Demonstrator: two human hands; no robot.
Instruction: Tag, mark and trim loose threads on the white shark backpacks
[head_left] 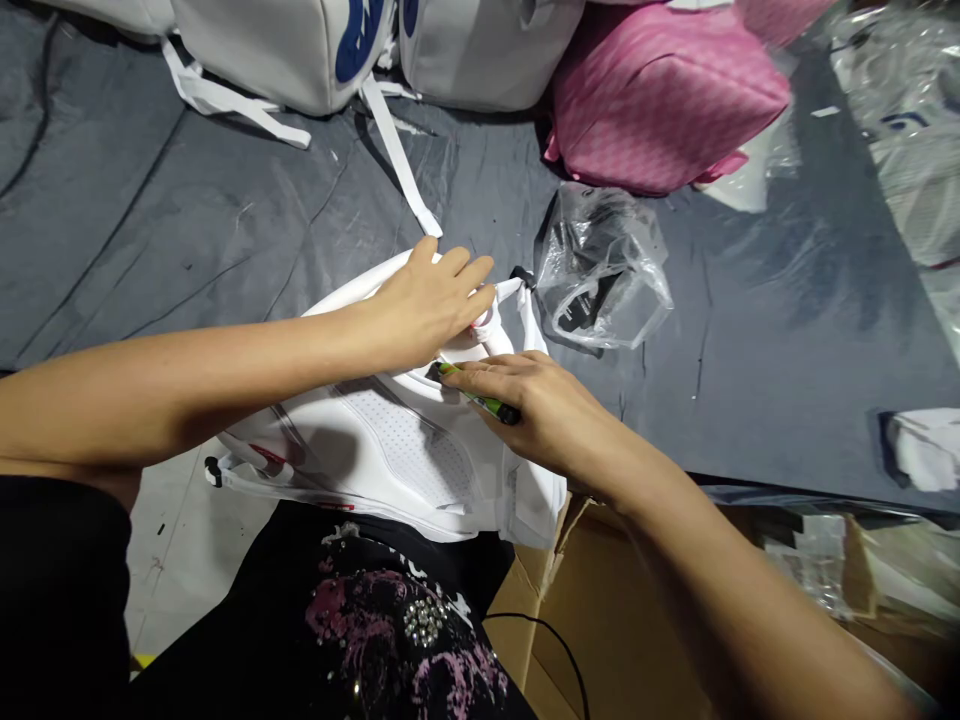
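A white backpack lies partly on the table edge and partly over my lap, its dotted mesh panel facing up. My left hand rests across its upper part, fingers apart and spread over the white fabric; the thumb is hidden. In my right hand is a slim green-and-black handheld tool, its dark tip against the bag close to my left hand. I cannot make out the tool's exact kind. White straps with a black buckle lie at the bag's right end.
Grey sheeting covers the table. White bags and a pink checkered bag stand along the back. A clear plastic bag with black pieces lies right of the backpack. An open cardboard box sits below the edge.
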